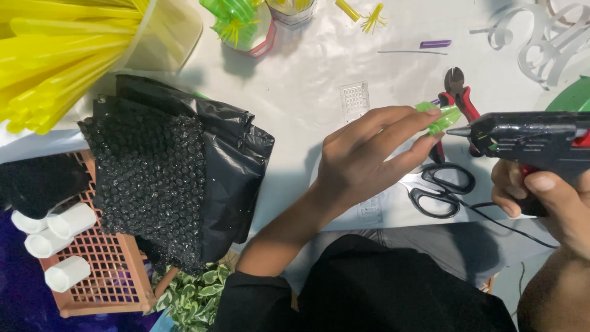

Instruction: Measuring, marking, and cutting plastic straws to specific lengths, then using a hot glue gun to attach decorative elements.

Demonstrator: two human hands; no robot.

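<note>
My left hand (369, 154) pinches a small green plastic piece (444, 117) between its fingertips, held above the white table (295, 80). My right hand (547, 197) grips a black hot glue gun (528, 136), whose nozzle points left and almost touches the green piece. The gun's black cord runs down and away under my right hand.
Red-handled cutters (458, 98) and black scissors (442, 187) lie under the hands. A black bubble-wrap bag (178, 178) lies on an orange crate (104, 270) with white cylinders (61, 240). Yellow straws (55, 55) at top left; green and yellow cut pieces (239, 24) at the top.
</note>
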